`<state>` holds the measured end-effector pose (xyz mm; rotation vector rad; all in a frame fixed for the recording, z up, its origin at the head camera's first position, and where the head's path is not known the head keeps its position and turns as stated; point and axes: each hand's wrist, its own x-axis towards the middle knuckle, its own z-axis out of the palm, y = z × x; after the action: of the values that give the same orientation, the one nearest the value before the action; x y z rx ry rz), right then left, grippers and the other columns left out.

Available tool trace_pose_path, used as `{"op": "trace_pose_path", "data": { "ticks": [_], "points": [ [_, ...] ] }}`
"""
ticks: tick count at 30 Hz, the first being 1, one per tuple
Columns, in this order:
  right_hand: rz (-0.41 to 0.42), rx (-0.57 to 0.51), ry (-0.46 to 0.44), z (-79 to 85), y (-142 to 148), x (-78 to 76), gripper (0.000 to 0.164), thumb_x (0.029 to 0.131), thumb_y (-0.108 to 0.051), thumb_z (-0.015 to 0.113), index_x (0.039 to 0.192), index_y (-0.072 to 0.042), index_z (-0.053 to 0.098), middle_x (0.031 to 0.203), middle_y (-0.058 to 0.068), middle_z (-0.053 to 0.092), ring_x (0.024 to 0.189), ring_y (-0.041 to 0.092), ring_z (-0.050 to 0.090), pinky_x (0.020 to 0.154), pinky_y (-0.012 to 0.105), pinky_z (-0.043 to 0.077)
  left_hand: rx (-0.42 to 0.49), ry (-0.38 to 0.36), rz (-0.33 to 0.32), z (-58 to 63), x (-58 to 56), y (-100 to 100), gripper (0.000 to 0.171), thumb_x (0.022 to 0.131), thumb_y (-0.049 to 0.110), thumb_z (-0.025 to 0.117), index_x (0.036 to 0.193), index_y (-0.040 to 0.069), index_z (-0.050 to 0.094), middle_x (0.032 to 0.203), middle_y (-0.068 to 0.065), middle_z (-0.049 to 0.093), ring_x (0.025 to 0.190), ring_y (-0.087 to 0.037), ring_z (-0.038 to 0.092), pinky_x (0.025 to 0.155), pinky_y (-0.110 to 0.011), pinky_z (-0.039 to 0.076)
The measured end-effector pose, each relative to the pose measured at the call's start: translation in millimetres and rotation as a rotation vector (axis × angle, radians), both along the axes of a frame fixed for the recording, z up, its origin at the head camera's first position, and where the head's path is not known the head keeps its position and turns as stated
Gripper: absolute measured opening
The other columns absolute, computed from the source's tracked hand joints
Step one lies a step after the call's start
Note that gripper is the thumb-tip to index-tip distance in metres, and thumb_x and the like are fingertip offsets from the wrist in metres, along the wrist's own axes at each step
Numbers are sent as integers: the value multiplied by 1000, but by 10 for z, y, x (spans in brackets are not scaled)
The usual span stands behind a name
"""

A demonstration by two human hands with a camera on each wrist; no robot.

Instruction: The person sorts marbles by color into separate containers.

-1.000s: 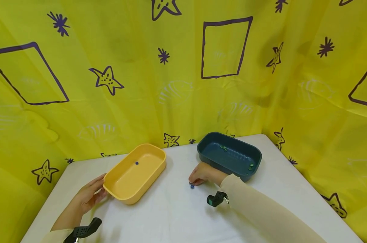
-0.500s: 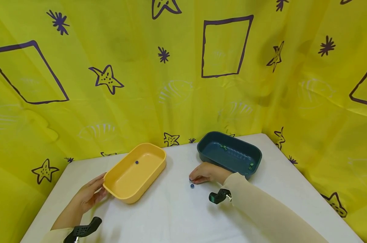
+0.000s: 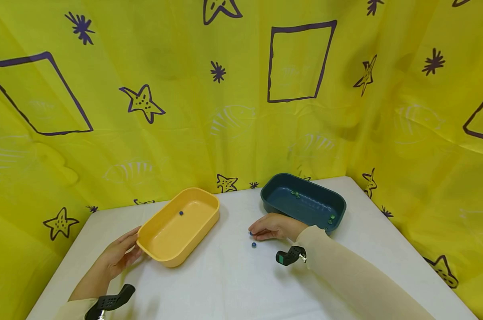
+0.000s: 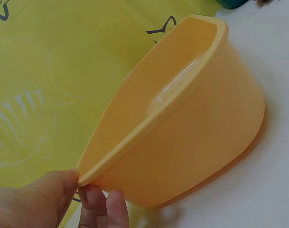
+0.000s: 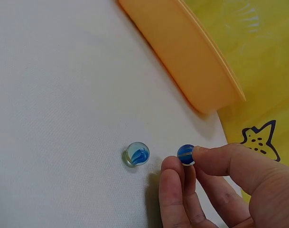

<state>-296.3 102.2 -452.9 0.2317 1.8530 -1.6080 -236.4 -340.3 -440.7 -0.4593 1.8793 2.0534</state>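
Observation:
My left hand (image 3: 117, 255) holds the near left end of a yellow plastic tub (image 3: 173, 226); in the left wrist view the thumb meets the rim and fingertips lie under it. One small blue marble (image 3: 181, 213) sits inside this tub. Between thumb and fingertips, my right hand (image 3: 275, 226) pinches a blue marble (image 5: 185, 154) with a pale band, just over the white cloth. Beside it on the cloth lies a clear marble with a blue swirl (image 5: 138, 154), apart from the fingers.
A dark teal tub (image 3: 311, 212) stands behind the right hand, with several green marbles (image 3: 295, 194) in it. White cloth (image 3: 221, 284) covers the table. Yellow patterned curtains (image 3: 177, 146) close off the back and sides.
The right hand has lifted its blue marble slightly off the cloth, away from the other marble, which stays put. The left hand and yellow tub have not moved.

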Motion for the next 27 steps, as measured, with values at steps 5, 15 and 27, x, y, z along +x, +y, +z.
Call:
{"op": "trace_pose_path", "data": {
  "ticks": [5,15,27],
  "points": [
    [-19,-3,-12,13,-21,-2,21,89,2,67,109,7,69,82,8,69,69,14,65,71,22,60,2,-2,3,2,-1,2,25,100,26,58,86,42,69,90,10,63,76,-9,62,76,-20,58],
    [-33,-9,-27,59,-83,-49,22,89,1,67,111,7,68,87,10,70,73,15,64,72,22,60,8,-19,11,4,-8,-9,18,99,27,60,92,41,69,91,9,63,76,-10,62,77,-20,58],
    [-30,-44,-43,144,-179,-107,23,90,3,66,113,8,68,89,11,72,76,16,68,76,24,60,4,-16,14,7,-6,-8,18,99,28,59,94,41,69,91,9,63,76,-10,62,77,-20,58]
  ]
}}
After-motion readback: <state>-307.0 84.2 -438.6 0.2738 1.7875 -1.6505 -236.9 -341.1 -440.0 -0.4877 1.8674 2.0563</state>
